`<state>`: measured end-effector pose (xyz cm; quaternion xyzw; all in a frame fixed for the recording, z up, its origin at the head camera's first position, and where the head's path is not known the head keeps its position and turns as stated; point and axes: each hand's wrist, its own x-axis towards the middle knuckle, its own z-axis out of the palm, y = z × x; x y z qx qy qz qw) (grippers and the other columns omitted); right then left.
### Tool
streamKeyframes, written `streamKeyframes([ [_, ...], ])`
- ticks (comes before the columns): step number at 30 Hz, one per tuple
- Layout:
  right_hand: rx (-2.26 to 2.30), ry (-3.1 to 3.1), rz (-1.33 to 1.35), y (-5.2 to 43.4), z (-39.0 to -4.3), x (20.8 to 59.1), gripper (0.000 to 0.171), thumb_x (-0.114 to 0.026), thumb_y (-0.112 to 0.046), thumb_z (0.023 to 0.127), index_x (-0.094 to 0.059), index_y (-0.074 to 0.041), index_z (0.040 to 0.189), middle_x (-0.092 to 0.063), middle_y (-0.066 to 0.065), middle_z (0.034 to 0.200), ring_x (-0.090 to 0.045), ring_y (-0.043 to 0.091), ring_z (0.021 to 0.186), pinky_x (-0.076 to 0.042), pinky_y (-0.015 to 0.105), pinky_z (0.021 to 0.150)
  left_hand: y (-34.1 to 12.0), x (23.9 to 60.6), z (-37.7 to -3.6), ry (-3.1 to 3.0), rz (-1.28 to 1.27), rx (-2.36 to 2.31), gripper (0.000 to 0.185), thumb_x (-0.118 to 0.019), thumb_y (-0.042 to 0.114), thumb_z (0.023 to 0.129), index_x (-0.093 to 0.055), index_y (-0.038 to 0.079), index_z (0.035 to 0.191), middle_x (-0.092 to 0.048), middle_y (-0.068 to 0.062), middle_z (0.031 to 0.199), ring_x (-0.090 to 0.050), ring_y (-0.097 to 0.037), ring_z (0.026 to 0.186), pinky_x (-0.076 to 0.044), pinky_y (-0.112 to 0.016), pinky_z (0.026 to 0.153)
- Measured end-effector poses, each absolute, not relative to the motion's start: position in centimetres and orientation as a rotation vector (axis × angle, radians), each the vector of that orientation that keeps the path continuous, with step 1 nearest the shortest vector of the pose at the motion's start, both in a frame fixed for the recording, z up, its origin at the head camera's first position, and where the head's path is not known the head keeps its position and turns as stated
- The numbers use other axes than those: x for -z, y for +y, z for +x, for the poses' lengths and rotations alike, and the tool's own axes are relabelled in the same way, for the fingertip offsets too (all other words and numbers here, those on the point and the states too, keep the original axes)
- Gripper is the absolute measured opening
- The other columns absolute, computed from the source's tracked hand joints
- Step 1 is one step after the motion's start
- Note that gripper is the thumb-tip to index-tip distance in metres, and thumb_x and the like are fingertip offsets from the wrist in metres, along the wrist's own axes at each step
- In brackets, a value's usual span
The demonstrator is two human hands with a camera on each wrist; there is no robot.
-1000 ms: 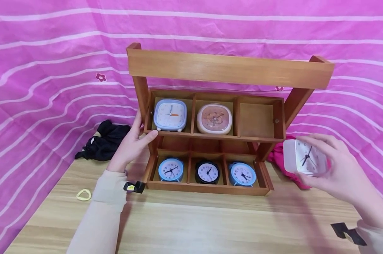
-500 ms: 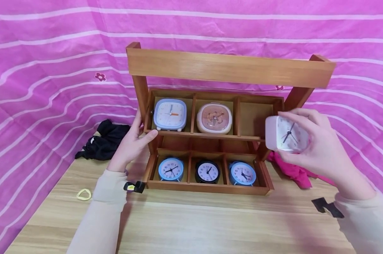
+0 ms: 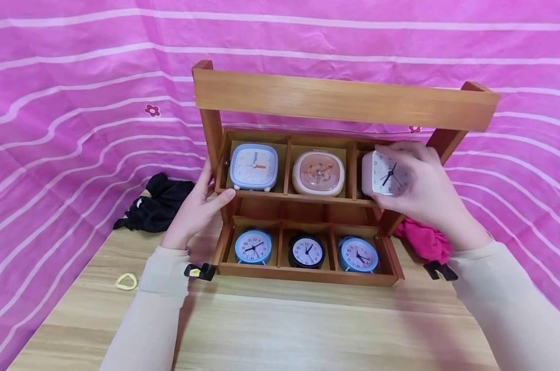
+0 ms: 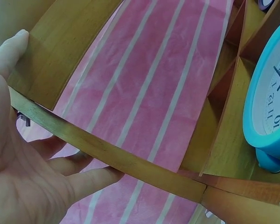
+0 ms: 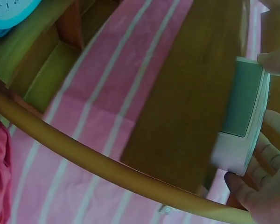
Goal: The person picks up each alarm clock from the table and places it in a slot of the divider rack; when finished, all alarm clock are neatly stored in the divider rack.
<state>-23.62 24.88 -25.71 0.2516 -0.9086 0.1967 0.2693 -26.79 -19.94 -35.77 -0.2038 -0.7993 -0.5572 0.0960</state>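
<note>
Right hand [image 3: 424, 193] grips a white square alarm clock [image 3: 384, 174], thumb underneath and fingers [image 3: 412, 154] curled over the top and far side, so the dial stays facing the person. The clock sits at the mouth of the upper right compartment of the two-tier wooden clock rack [image 3: 340, 100], partly inside; whether its feet touch the shelf cannot be told. In the right wrist view the clock's [image 5: 245, 116] back and side show, pinched between fingertips above and below, close to the compartment's wooden wall.

Left hand [image 3: 198, 208] is at 9 o'clock of the rack, fingers straight and relaxed, thumb lying along the front edge of the upper shelf and palm against the left upright. Judgement: this braces the rack so it does not slide while the other hand pushes in. The left wrist view shows the palm [image 4: 18, 158] flat against a wooden rail, not curled round it.

Upper tier: blue square clock [image 3: 254, 166] on the left, cream square clock [image 3: 318, 172] in the middle. Lower tier: light blue round clock [image 3: 253, 247], black round clock [image 3: 306, 251], blue round clock [image 3: 358, 254], one per compartment, all dials forward.

On the wooden surface [image 3: 280, 330]: black cloth [image 3: 157, 203] at 9 o'clock of the rack, pink cloth [image 3: 424, 239] at 3 o'clock, a yellow loop [image 3: 125, 281] near the left sleeve.
</note>
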Motion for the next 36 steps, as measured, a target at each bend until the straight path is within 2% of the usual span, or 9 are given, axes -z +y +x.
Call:
streamKeyframes([
  [5, -0.542, -2.497, 0.657, 24.9, -24.2, 26.2, 0.083, -0.096, -0.023, 0.067, -0.065, -0.008, 0.143, -0.053, 0.019, 0.140, -0.045, 0.043, 0.124, -0.043, 0.059, 0.096, -19.8, 35.8, -26.8, -2.367, -0.605, 1.650, 0.090, -0.070, 0.030, 0.101, -0.009, 0.056, 0.162, -0.017, 0.006, 0.173, -0.027, -0.038, 0.154, -0.025, -0.069, 0.120],
  [12, -0.530, -2.545, 0.650, 25.1, -24.6, 26.8, 0.084, -0.095, -0.028, 0.071, -0.062, -0.009, 0.146, -0.051, 0.018, 0.141, -0.044, 0.044, 0.125, -0.042, 0.062, 0.099, -19.7, 35.9, -26.7, -2.365, -0.610, 1.669, 0.090, -0.069, 0.029, 0.102, -0.008, 0.057, 0.162, -0.019, 0.003, 0.173, -0.031, -0.044, 0.152, -0.035, -0.067, 0.115],
  [17, -0.490, -2.625, 0.646, 24.9, -24.8, 26.9, 0.080, -0.091, -0.032, 0.079, -0.058, -0.009, 0.149, -0.050, 0.018, 0.141, -0.042, 0.043, 0.130, -0.038, 0.066, 0.105, -19.7, 35.9, -26.8, -2.357, -0.606, 1.672, 0.089, -0.069, 0.029, 0.102, -0.009, 0.056, 0.162, -0.021, 0.002, 0.172, -0.033, -0.044, 0.151, -0.034, -0.068, 0.116],
  [24, -0.463, -2.692, 0.617, 24.7, -24.6, 26.7, 0.079, -0.087, -0.034, 0.084, -0.054, -0.010, 0.152, -0.048, 0.018, 0.142, -0.039, 0.046, 0.133, -0.038, 0.069, 0.106, -19.7, 36.0, -27.0, -2.360, -0.606, 1.679, 0.089, -0.069, 0.029, 0.102, -0.009, 0.057, 0.162, -0.020, 0.002, 0.172, -0.032, -0.044, 0.151, -0.033, -0.069, 0.116],
  [32, -0.431, -2.699, 0.631, 25.1, -24.4, 27.1, 0.079, -0.081, -0.032, 0.089, -0.046, -0.012, 0.158, -0.041, 0.021, 0.154, -0.033, 0.046, 0.141, -0.037, 0.071, 0.109, -19.4, 36.1, -27.1, -2.345, -0.627, 1.678, 0.090, -0.069, 0.029, 0.102, -0.008, 0.057, 0.162, -0.021, 0.001, 0.172, -0.032, -0.044, 0.151, -0.035, -0.067, 0.115],
  [36, -0.456, -2.674, 0.656, 25.3, -24.0, 27.5, 0.079, -0.078, -0.033, 0.091, -0.045, -0.014, 0.159, -0.029, 0.021, 0.166, -0.021, 0.046, 0.152, -0.025, 0.074, 0.116, -19.3, 36.1, -27.1, -2.363, -0.618, 1.657, 0.090, -0.068, 0.030, 0.102, -0.006, 0.057, 0.162, -0.020, 0.000, 0.172, -0.032, -0.045, 0.151, -0.036, -0.067, 0.115],
])
